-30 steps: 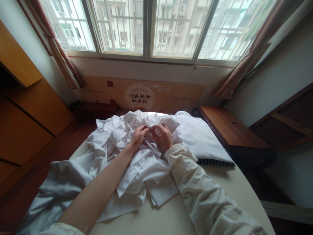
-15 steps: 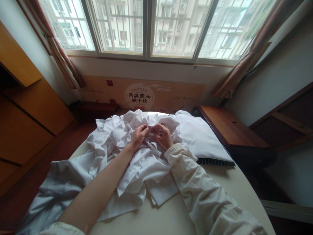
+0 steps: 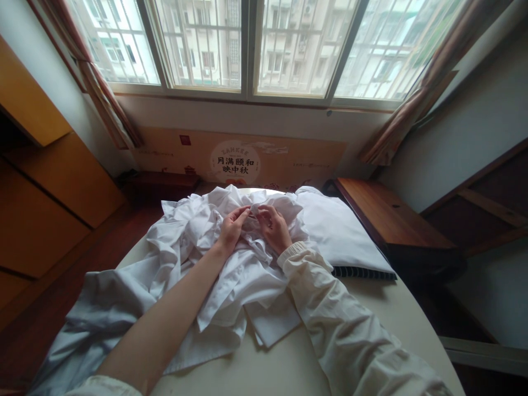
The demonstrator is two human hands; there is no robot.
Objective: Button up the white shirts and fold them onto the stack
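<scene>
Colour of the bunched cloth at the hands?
The cloth is white, no pattern visible. Shows best in the head view.

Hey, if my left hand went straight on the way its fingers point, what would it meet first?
Most likely the raised bit of white cloth right at your left hand's fingertips, then your right hand's fingers just past it; depth there is hard to judge.
</scene>
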